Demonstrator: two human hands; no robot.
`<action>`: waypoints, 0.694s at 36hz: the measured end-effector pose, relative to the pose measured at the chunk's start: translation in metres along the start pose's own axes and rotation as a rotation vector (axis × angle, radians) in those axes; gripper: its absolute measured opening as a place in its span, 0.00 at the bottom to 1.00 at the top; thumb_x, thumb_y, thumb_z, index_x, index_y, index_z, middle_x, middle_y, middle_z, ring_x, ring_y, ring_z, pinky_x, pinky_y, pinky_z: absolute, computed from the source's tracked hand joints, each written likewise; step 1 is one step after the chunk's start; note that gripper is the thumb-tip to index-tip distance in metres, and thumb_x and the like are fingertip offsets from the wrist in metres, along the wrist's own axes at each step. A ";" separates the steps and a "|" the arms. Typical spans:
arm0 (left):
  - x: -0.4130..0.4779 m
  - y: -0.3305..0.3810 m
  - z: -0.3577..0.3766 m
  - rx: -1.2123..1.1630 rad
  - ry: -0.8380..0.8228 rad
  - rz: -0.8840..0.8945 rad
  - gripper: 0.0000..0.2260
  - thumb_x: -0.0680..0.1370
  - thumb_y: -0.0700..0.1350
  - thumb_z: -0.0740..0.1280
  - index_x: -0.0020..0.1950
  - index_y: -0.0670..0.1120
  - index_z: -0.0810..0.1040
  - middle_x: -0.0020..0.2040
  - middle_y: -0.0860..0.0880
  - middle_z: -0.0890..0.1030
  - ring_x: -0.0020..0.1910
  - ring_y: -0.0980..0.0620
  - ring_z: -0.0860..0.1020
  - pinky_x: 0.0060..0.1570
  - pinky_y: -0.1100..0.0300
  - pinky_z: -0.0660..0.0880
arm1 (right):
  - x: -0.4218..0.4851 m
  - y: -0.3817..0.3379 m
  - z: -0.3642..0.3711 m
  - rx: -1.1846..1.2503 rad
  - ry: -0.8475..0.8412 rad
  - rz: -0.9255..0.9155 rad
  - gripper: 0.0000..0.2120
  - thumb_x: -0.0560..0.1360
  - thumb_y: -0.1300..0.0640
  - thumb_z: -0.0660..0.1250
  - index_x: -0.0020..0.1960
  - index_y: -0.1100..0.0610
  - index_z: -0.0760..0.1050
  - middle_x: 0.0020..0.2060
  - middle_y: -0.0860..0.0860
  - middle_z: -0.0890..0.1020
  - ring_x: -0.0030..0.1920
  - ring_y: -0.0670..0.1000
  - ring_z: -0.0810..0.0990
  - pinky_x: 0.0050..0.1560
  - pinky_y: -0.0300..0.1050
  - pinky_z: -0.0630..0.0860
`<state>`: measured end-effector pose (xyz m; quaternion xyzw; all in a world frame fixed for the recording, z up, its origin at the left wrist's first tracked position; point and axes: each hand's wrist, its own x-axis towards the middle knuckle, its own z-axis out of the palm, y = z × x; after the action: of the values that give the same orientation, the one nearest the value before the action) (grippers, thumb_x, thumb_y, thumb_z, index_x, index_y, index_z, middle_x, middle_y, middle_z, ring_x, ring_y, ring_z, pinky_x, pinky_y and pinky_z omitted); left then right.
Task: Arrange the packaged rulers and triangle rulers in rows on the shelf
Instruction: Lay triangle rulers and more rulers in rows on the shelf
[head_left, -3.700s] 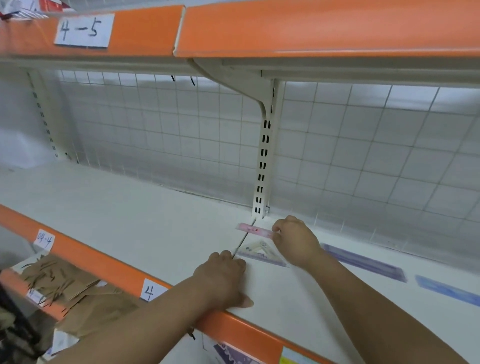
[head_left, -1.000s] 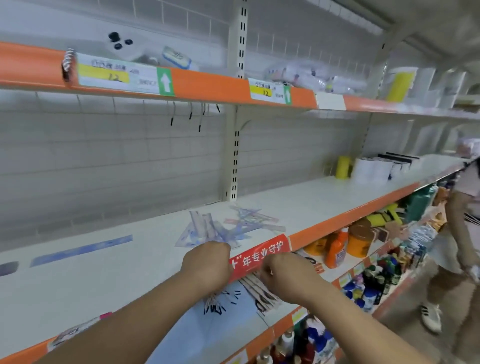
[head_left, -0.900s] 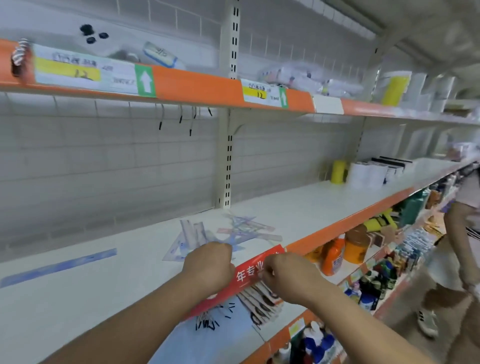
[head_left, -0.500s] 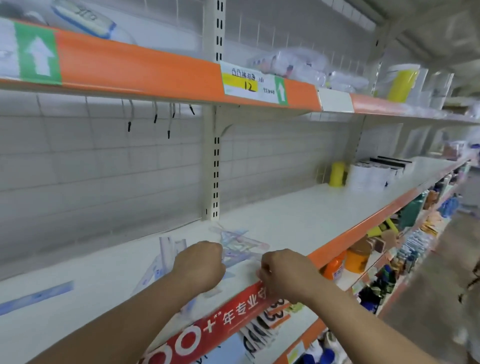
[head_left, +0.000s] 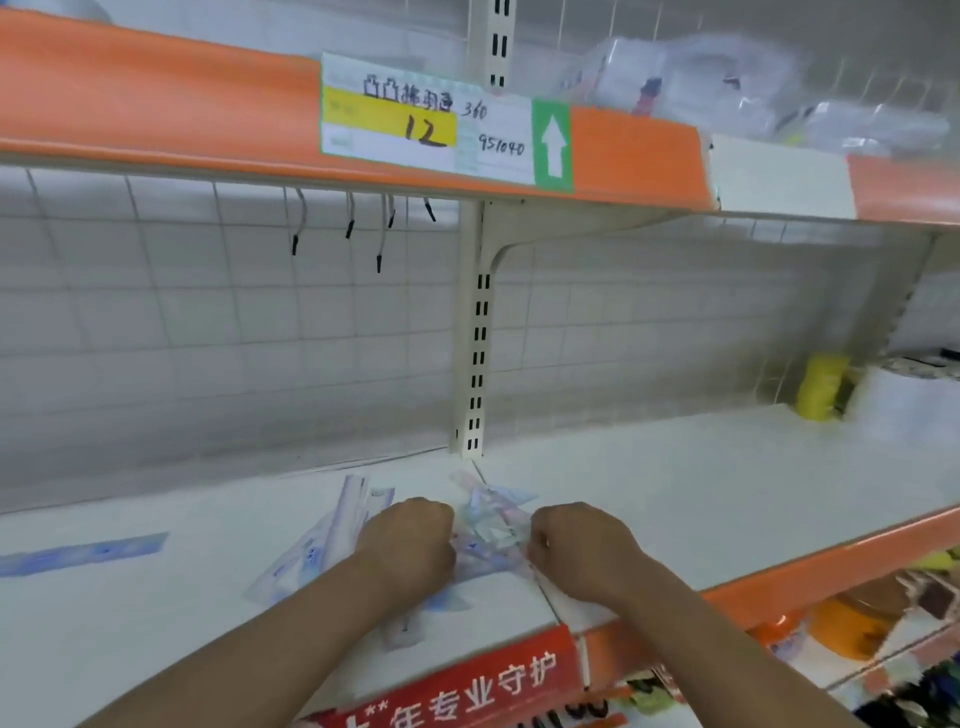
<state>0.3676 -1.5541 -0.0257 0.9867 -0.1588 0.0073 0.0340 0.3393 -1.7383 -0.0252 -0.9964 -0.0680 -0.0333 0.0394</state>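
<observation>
Head view, left hand (head_left: 408, 545) and right hand (head_left: 584, 551) curled at either side of blurred packaged rulers (head_left: 491, 525) on the shelf (head_left: 727, 467), fingertips hidden, grasp cannot be told

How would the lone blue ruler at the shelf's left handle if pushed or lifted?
The blue ruler looks thin and long, so probably light and slightly bendy. Lying flat on the smooth white shelf, it would likely slide when pushed, and its low edge may be hard to pinch up.
</observation>
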 end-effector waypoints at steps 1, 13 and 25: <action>0.002 0.002 0.002 0.005 -0.010 -0.015 0.08 0.76 0.41 0.60 0.37 0.48 0.69 0.53 0.46 0.79 0.52 0.48 0.78 0.40 0.59 0.68 | 0.004 0.006 0.000 -0.007 -0.006 -0.015 0.09 0.78 0.53 0.57 0.45 0.54 0.73 0.48 0.53 0.80 0.51 0.54 0.77 0.41 0.42 0.66; 0.008 0.025 0.033 -0.021 0.068 -0.047 0.11 0.77 0.52 0.60 0.54 0.48 0.75 0.54 0.45 0.76 0.56 0.45 0.74 0.54 0.56 0.71 | 0.052 0.039 0.013 0.054 -0.028 -0.151 0.13 0.80 0.53 0.57 0.61 0.55 0.72 0.57 0.52 0.71 0.56 0.53 0.75 0.52 0.47 0.74; 0.016 0.041 0.043 -0.076 0.065 -0.076 0.13 0.80 0.53 0.58 0.58 0.48 0.75 0.53 0.44 0.76 0.55 0.44 0.72 0.59 0.53 0.69 | 0.077 0.039 0.034 -0.016 -0.101 -0.370 0.24 0.78 0.63 0.54 0.73 0.51 0.62 0.67 0.49 0.68 0.64 0.55 0.65 0.58 0.47 0.70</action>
<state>0.3700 -1.6010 -0.0656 0.9893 -0.1203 0.0318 0.0767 0.4229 -1.7633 -0.0560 -0.9675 -0.2517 0.0094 0.0211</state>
